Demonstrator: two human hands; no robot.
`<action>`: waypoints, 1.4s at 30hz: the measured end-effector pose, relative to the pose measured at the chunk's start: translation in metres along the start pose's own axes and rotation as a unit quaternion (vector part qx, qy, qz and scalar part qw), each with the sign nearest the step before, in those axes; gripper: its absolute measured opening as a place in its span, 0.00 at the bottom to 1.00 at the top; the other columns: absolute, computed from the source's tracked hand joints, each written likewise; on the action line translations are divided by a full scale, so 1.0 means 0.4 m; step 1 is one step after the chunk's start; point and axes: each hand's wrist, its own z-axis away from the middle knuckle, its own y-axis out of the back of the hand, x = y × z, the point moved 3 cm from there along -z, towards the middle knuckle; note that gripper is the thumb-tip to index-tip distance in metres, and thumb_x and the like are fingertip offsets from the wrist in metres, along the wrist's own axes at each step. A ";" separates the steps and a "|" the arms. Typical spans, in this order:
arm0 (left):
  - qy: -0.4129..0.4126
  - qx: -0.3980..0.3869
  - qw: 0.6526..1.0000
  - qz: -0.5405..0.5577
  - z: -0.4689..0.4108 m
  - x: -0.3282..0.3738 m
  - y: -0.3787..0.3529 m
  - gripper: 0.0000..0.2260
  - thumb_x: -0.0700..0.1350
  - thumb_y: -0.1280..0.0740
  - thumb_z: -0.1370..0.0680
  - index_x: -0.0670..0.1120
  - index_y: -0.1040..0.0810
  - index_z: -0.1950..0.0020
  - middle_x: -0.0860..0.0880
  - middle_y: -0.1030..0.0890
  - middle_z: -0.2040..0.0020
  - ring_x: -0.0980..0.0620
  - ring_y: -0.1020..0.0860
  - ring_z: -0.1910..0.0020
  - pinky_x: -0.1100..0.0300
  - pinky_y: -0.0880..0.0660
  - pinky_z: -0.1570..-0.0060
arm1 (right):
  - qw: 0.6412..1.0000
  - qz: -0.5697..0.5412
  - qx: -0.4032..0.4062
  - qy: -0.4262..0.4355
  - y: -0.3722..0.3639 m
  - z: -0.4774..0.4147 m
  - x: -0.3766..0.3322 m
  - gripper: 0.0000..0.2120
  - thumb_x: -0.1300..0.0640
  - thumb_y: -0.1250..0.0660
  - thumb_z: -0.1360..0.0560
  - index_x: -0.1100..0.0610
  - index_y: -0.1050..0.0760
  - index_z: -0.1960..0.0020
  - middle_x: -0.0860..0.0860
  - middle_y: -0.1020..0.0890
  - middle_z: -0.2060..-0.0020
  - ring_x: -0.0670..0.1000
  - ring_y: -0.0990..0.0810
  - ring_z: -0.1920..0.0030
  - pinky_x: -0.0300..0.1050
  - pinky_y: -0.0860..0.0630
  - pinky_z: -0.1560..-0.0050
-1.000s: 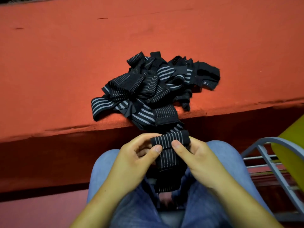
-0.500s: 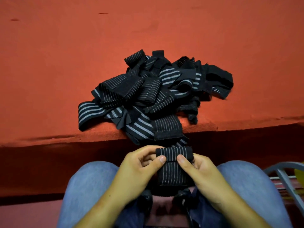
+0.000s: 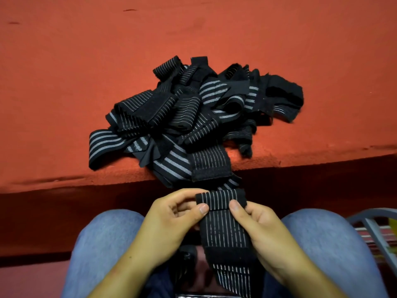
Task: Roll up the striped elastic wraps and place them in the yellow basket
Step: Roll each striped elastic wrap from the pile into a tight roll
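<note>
Right now one striped wrap (image 3: 224, 229) is being rolled just on the near side of the pile (image 3: 193, 117) that sprawls over the edge of the red counter (image 3: 64, 82). The left hand (image 3: 169, 220) pinches one end of the small roll (image 3: 221, 200) between thumb and curled fingers and the right hand (image 3: 264, 231) pinches the other, so the coil cannot spring open or skew. The loose tail hangs between the knees (image 3: 107, 237), free to feed upward; rolling looks barely begun, and only a yellow sliver (image 3: 392, 224), well right of the pile, hints at the basket.
</note>
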 end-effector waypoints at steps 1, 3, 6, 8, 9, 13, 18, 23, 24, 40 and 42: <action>0.003 0.005 1.000 0.005 -0.001 0.001 0.000 0.12 0.43 0.26 0.28 0.49 0.13 0.45 0.42 0.13 0.54 0.52 0.16 0.56 0.63 0.20 0.57 | 1.000 0.004 0.007 -0.008 0.001 -0.002 0.002 0.20 0.41 0.29 0.27 0.58 0.14 0.50 0.64 0.13 0.53 0.56 0.15 0.55 0.51 0.21 0.52; 0.002 0.012 1.000 -0.002 -0.003 0.002 -0.001 0.12 0.43 0.25 0.28 0.50 0.12 0.45 0.44 0.13 0.56 0.55 0.17 0.58 0.64 0.21 0.60 | 0.999 0.007 0.016 -0.031 0.002 -0.005 0.008 0.29 0.35 0.26 0.28 0.62 0.15 0.49 0.69 0.15 0.50 0.60 0.17 0.53 0.59 0.25 0.48; -0.008 0.020 1.000 -0.018 -0.004 0.001 -0.001 0.12 0.42 0.25 0.28 0.53 0.12 0.47 0.47 0.13 0.56 0.57 0.17 0.57 0.64 0.21 0.59 | 0.998 0.004 0.005 -0.058 -0.001 -0.004 0.012 0.38 0.27 0.27 0.32 0.62 0.15 0.44 0.71 0.17 0.44 0.72 0.19 0.43 0.72 0.28 0.40; -0.029 0.023 0.998 -0.058 -0.001 0.005 -0.001 0.10 0.40 0.25 0.26 0.53 0.12 0.48 0.49 0.12 0.52 0.57 0.16 0.55 0.65 0.21 0.54 | 0.998 -0.016 -0.003 -0.067 0.005 0.000 0.008 0.34 0.29 0.31 0.27 0.59 0.15 0.41 0.71 0.19 0.40 0.78 0.25 0.35 0.83 0.37 0.32; -0.046 0.023 0.994 -0.092 0.001 0.010 -0.003 0.11 0.38 0.25 0.25 0.53 0.12 0.48 0.51 0.12 0.51 0.58 0.15 0.53 0.66 0.21 0.51 | 0.997 -0.029 -0.008 -0.071 0.010 0.000 0.002 0.33 0.30 0.33 0.24 0.59 0.15 0.40 0.70 0.19 0.39 0.76 0.25 0.34 0.82 0.38 0.30; -0.099 0.023 0.978 -0.180 0.007 0.015 -0.001 0.12 0.38 0.25 0.24 0.53 0.13 0.46 0.59 0.13 0.49 0.63 0.16 0.46 0.72 0.26 0.45 | 0.996 -0.055 -0.030 -0.067 0.008 0.005 -0.005 0.29 0.38 0.40 0.21 0.61 0.15 0.40 0.63 0.15 0.41 0.60 0.17 0.36 0.63 0.29 0.26; -0.084 0.014 0.983 -0.163 0.011 0.015 0.002 0.14 0.37 0.25 0.24 0.54 0.13 0.46 0.58 0.13 0.50 0.63 0.16 0.49 0.72 0.25 0.48 | 0.998 -0.041 -0.020 -0.050 -0.001 -0.005 -0.003 0.23 0.43 0.34 0.19 0.62 0.17 0.38 0.63 0.14 0.42 0.61 0.15 0.39 0.57 0.21 0.35; 0.013 -0.030 0.997 -0.064 0.007 -0.003 0.002 0.19 0.30 0.29 0.23 0.52 0.15 0.41 0.50 0.12 0.47 0.55 0.15 0.47 0.63 0.20 0.45 | 0.999 -0.029 -0.026 -0.019 -0.006 -0.008 -0.005 0.15 0.54 0.38 0.18 0.63 0.18 0.44 0.52 0.14 0.62 0.44 0.17 0.66 0.32 0.25 0.70; 0.022 -0.043 0.997 -0.058 0.007 -0.007 0.002 0.19 0.29 0.30 0.22 0.50 0.16 0.39 0.50 0.13 0.45 0.52 0.15 0.44 0.60 0.20 0.43 | 0.999 -0.027 -0.024 -0.011 -0.006 -0.009 -0.006 0.14 0.55 0.38 0.17 0.63 0.19 0.44 0.50 0.15 0.64 0.43 0.18 0.68 0.32 0.26 0.71; 0.026 -0.044 0.998 0.020 0.002 -0.022 0.006 0.09 0.43 0.27 0.21 0.47 0.14 0.41 0.39 0.13 0.48 0.38 0.15 0.45 0.50 0.18 0.42 | 0.995 0.087 0.015 0.045 -0.014 0.000 -0.010 0.17 0.46 0.32 0.21 0.56 0.17 0.40 0.55 0.12 0.46 0.53 0.14 0.43 0.47 0.20 0.42; 0.028 -0.040 0.999 0.020 0.004 -0.020 0.005 0.10 0.43 0.27 0.22 0.46 0.15 0.41 0.39 0.13 0.49 0.39 0.14 0.46 0.52 0.18 0.43 | 0.994 0.094 0.021 0.043 -0.013 0.000 -0.013 0.17 0.46 0.32 0.22 0.57 0.17 0.41 0.55 0.12 0.48 0.52 0.13 0.46 0.45 0.20 0.46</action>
